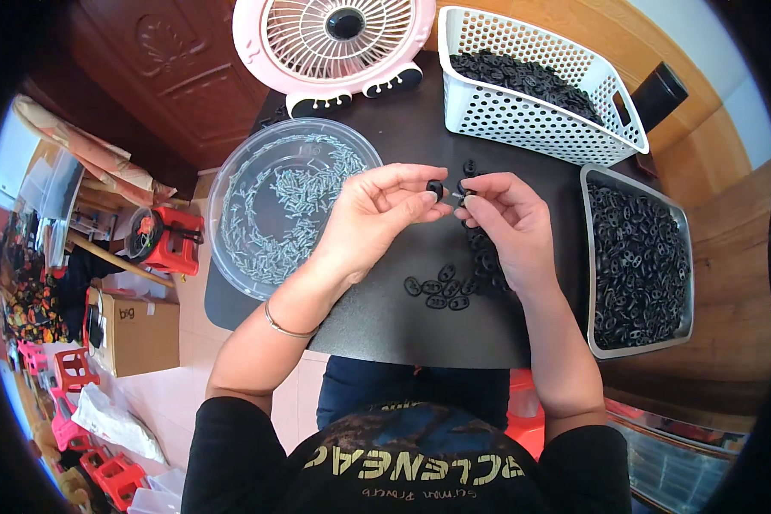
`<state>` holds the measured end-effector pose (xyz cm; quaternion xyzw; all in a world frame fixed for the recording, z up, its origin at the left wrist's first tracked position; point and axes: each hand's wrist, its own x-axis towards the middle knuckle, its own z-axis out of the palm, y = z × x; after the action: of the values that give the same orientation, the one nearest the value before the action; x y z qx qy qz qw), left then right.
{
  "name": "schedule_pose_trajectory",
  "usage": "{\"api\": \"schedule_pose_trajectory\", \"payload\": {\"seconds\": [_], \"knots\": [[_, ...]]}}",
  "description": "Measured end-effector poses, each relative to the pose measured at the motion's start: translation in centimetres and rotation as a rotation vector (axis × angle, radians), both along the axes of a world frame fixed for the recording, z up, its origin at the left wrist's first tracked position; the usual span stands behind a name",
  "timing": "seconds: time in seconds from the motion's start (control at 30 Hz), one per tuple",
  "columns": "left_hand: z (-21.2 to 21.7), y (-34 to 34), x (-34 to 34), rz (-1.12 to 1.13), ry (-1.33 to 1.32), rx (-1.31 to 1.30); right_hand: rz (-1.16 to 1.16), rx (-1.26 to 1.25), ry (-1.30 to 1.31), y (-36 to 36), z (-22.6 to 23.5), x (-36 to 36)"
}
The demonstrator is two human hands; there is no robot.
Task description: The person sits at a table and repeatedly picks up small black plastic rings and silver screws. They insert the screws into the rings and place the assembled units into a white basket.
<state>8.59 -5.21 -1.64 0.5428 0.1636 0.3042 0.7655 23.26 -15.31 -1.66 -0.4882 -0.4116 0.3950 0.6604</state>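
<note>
Over the dark table, my left hand (373, 210) pinches a small black oval plastic piece (435, 188) between thumb and fingertips. Close beside it, the fingertips of my right hand (514, 218) are closed on a second small black piece (463, 187). A tiny pale tip shows there, too small to make out. The two pieces are a little apart. Under and beside my right hand lies a heap of the same black pieces (481, 250), partly hidden by it. Several black oval pieces with holes (446, 289) lie loose nearer to me.
Left on the table (360, 330) stands a round clear tub (217, 224) of small silvery screws. A pink fan (247, 38) is at the back. A white perforated basket (522, 120) and a grey tray (593, 257), both holding black pieces, stand at the right.
</note>
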Motion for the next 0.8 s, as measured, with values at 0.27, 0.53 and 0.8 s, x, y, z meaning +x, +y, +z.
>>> {"api": "schedule_pose_trajectory", "payload": {"seconds": [0.27,0.53,0.8], "knots": [[0.17,-0.13,-0.01,-0.012,-0.015,-0.042,-0.011,-0.029,-0.035,-0.20,-0.02,-0.07],[0.05,-0.18,0.03,0.001,-0.014,0.007,-0.025,-0.040,-0.056,-0.26,0.36,-0.29],[-0.15,-0.27,0.07,0.022,-0.009,0.047,-0.038,-0.004,-0.051,-0.19,0.09,-0.47]]}}
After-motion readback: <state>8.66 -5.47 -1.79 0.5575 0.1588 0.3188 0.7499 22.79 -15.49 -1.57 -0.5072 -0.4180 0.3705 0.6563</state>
